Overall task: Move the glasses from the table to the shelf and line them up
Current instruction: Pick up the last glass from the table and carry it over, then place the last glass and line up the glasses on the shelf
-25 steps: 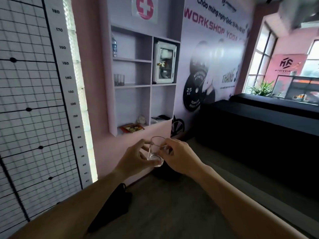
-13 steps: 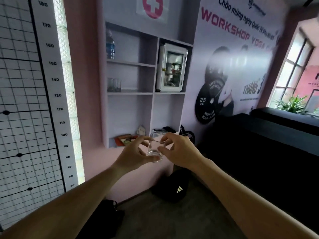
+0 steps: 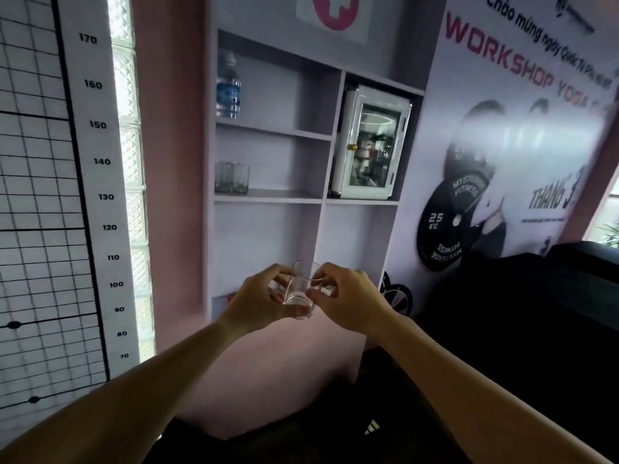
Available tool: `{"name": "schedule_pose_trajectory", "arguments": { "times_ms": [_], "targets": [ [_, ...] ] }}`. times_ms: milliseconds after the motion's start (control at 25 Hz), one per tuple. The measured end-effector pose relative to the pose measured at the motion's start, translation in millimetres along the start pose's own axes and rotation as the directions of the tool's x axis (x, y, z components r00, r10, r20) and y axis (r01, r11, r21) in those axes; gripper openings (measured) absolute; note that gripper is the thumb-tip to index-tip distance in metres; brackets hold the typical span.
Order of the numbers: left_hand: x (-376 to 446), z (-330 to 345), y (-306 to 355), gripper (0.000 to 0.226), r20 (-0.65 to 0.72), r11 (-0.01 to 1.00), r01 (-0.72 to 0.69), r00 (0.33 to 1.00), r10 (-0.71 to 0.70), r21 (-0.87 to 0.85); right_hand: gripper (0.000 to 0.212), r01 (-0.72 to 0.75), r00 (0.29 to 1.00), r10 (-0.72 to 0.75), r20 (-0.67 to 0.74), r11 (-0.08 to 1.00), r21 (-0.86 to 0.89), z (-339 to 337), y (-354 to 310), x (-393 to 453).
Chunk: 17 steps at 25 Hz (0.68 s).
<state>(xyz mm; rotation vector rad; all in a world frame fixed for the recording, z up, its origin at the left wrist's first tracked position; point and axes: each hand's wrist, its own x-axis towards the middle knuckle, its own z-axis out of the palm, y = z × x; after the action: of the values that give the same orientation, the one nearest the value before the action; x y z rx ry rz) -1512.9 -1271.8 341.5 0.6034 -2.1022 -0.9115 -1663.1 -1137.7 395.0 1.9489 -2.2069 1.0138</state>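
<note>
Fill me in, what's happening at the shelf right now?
A person is carrying one clear glass toward the wall shelf, holding it up in front of them with both hands: the left hand and right hand each pinch its sides. Two glasses already stand side by side at the left end of the middle shelf, with bare space to their right. A water bottle stands on the shelf above.

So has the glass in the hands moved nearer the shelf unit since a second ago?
Yes. The glass, held by both hands, now overlaps the shelf unit's bottom compartment; earlier it sat below the unit against the wall. The unit also looms larger, so it has come closer.
</note>
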Motion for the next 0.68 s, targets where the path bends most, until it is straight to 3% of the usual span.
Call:
{"name": "schedule_pose_trajectory", "arguments": {
  "times_ms": [160,360,680],
  "targets": [
    [87,-11,-21,0.08,-0.01,0.997,-0.031,0.999,0.032,0.064,0.021,0.025,0.999,-0.025,0.022,1.0,-0.014,2,27,88],
    [178,-35,-37,0.084,-0.082,0.996,-0.077,0.993,0.08,0.04,0.015,0.102,0.993,-0.102,-0.059,0.995,-0.008,-10,44,189],
    [266,-60,-70,0.074,-0.287,0.991,-0.059,0.953,0.093,0.123,0.013,0.292,0.956,-0.293,-0.023,0.955,-0.049,-4,65,320]
  ]
}}
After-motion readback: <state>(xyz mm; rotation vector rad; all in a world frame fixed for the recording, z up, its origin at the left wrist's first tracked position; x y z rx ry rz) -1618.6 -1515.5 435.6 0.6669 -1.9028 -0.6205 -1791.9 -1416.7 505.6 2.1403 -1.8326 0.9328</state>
